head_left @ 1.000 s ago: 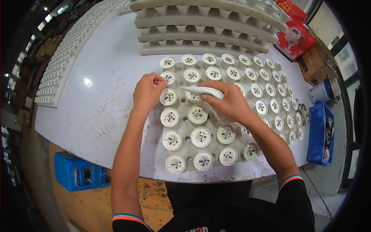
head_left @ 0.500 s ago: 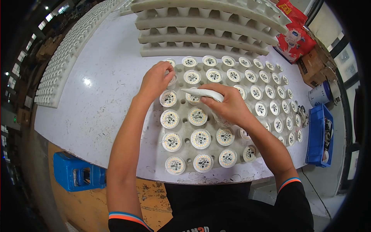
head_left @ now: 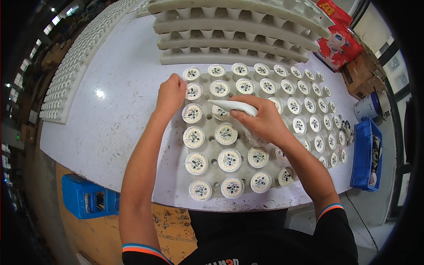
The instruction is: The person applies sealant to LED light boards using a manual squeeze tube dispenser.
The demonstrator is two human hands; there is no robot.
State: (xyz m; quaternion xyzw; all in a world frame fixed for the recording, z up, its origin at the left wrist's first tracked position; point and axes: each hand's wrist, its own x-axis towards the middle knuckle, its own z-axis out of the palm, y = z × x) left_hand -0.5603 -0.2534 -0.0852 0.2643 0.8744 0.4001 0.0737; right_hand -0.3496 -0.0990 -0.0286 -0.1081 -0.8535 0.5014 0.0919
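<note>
The person's left hand (head_left: 170, 95) sits left of the frame's centre, at the left edge of a pale tray (head_left: 173, 179) that fills the middle and right of the picture. Its fingers are curled in tight, almost a fist, and the fingertips rest against the left rim of a round lamp cup (head_left: 194, 91) in the tray's leftmost column, second from the top; whether they actually grip the cup cannot be told. The right hand (head_left: 261, 120) lies over the middle of the tray, closed around a white tube (head_left: 232, 105) with thumb and fingers wrapped over its thick end. The tube lies nearly level, its pointed tip aimed toward the left of the frame and ending just above another cup (head_left: 220, 113) in the second column. The tray holds many such cups in rows, each showing a small circuit disc on top. It rests on a white table (head_left: 119, 119). A stack of empty trays (head_left: 229, 33) stands along the top of the frame, just beyond the filled one. A long rack of white cups (head_left: 70, 70) runs up the upper left. At the upper right lies a red bag (head_left: 340, 44), and a blue bin (head_left: 363, 154) stands at the right edge.
</note>
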